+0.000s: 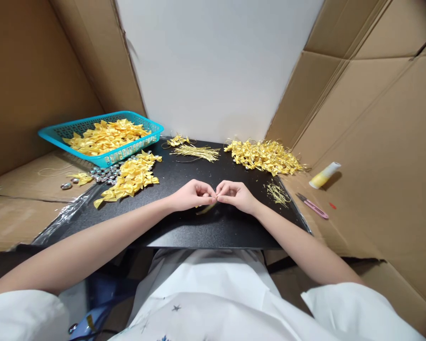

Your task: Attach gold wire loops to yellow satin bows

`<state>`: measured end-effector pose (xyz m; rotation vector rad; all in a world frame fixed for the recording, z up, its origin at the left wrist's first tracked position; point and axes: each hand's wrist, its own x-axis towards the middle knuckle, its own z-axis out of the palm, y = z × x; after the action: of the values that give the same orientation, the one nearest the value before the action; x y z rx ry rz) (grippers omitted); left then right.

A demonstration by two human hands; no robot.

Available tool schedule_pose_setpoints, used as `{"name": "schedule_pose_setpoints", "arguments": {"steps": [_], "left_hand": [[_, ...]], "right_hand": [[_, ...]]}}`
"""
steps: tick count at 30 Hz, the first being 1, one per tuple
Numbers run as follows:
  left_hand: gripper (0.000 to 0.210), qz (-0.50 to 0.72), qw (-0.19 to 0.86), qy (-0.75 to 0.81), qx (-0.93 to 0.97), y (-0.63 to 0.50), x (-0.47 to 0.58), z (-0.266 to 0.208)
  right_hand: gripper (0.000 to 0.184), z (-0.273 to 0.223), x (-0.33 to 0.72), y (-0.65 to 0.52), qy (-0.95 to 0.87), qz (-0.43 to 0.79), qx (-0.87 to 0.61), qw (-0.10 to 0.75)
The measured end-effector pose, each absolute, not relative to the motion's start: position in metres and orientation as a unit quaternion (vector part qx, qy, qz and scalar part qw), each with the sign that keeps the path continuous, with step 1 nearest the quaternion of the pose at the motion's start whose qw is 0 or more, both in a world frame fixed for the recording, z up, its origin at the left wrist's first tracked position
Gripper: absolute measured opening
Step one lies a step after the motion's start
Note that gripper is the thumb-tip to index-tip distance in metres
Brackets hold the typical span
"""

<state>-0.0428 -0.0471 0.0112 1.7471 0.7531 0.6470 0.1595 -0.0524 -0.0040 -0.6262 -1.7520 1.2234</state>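
Note:
Fingertips of my left hand (194, 195) and my right hand (236, 195) meet in a pinch just above the black tabletop (184, 229). Out from under them pokes a strip of yellow ribbon (206, 209); most of the piece is hidden by the fingers. Both hands are closed, with the tips touching or nearly so. Left of my hands lies a pile of yellow ribbon bows (133, 176), beside a cluster of shiny silvery beads or bells (108, 175). Straight ahead is a bundle of gold cords (197, 151).
A turquoise basket (128, 155) holding many yellow bows stands at the back left. More bows with gold cords (262, 156) are heaped at the back right. To the right are cord scraps (277, 194), pink-handled snips (313, 206) and a thread spool (324, 175). Cardboard walls (369, 142) flank the table.

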Motion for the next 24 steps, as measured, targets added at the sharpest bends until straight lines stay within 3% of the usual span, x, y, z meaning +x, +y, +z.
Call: {"name": "schedule_pose_setpoints", "arguments": {"steps": [16, 24], "left_hand": [[0.025, 0.246, 0.519, 0.333, 0.748, -0.0443, -0.0438, 0.0132], [0.029, 0.268, 0.441, 0.323, 0.793, -0.0474, -0.0437, 0.0138]], "right_hand": [[0.035, 0.0042, 0.1627, -0.0605, -0.744, 0.391, -0.347, 0.416], [0.036, 0.0017, 0.1628, -0.0614, -0.738, 0.374, -0.361, 0.43]]}}
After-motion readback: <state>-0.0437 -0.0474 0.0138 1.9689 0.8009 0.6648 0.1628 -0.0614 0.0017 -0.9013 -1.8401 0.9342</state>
